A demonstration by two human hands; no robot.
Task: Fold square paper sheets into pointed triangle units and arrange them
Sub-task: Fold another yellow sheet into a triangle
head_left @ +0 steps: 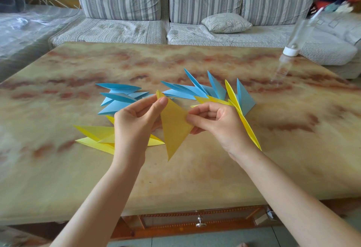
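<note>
A yellow folded paper triangle hangs point-down above the table, held between both hands. My left hand pinches its top corner between thumb and fingers. My right hand pinches its right edge. Blue pointed units lie on the table behind my left hand, and more blue units fan out behind my right hand. Yellow units lie left of my left wrist, partly hidden by it. A long yellow unit lies just right of my right hand.
The marbled table top stretches toward me; a drawer with a metal knob sits under its front edge. A clear plastic bottle stands at the far right corner. A grey striped sofa runs behind the table.
</note>
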